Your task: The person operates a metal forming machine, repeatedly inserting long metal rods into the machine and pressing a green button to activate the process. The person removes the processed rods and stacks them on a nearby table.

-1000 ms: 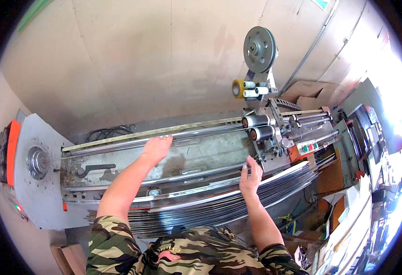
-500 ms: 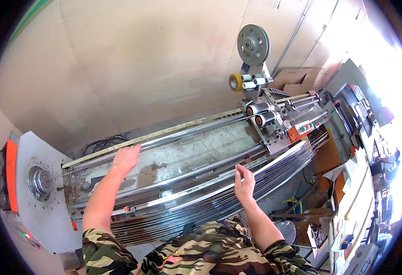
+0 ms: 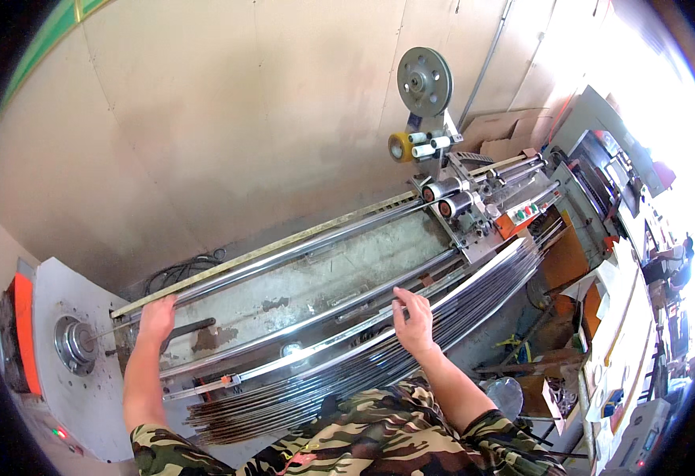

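My left hand is at the left end of a long lathe-like machine, its fingers closed around a thin metal rod. This rod runs from the round chuck in the grey headstock toward the roller carriage. Just right of that hand lies a dark lever-like handle on the machine bed. My right hand hovers over the front rails, fingers loosely bent and thumb apart, with nothing seen in it. Below it, a bundle of long thin metal rods stretches along the machine's front.
Above the carriage stand a grey reel and a yellow tape roll. An orange control box with buttons sits on the carriage. To the right are cardboard and a cluttered bench. A beige wall rises behind.
My left hand has slid left along the rod toward the chuck. The right hand stays over the front rails, its fingers slightly more bent. The view has shifted a little.
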{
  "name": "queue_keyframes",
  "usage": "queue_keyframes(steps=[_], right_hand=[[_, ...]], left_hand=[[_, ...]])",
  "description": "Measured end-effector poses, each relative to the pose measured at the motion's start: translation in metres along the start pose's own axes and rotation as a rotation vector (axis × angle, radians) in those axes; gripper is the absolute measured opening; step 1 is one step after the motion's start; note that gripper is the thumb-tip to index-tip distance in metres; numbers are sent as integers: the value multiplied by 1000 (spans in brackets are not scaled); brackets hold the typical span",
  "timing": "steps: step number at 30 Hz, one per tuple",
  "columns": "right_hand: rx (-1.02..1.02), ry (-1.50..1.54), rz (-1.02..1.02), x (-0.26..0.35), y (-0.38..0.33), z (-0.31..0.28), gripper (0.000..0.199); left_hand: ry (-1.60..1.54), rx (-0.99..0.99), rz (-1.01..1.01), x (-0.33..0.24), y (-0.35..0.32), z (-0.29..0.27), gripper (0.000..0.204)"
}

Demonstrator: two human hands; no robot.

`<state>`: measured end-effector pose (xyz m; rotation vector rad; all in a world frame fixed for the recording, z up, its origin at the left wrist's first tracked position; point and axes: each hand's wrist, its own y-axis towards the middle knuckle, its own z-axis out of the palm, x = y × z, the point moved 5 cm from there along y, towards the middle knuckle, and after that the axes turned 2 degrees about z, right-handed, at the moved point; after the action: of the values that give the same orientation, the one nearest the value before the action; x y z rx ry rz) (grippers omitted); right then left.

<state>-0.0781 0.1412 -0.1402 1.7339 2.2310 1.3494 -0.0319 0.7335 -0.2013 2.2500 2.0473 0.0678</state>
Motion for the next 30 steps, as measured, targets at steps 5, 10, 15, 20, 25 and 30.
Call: queue_keyframes(steps=[5, 10, 15, 20, 25, 30], right_hand=[[143, 35, 119, 18, 45, 19, 49], [291, -146, -42, 53, 101, 24, 50], [290, -242, 7, 3, 55, -4, 22], [505, -414, 261, -73, -52, -54, 17], [468, -468, 334, -111, -88, -65, 23], [534, -443, 228, -132, -88, -74, 24]], left_hand=[[-40, -78, -95, 23, -17, -5, 26], [-172, -335, 152, -82, -1, -24, 22], [-326, -189, 224, -235, -69, -54, 20], [-601, 17, 314, -324, -143, 16, 18], [-594, 68, 436, -375, -156, 57, 20], [-465, -79, 332, -402, -138, 24, 23]])
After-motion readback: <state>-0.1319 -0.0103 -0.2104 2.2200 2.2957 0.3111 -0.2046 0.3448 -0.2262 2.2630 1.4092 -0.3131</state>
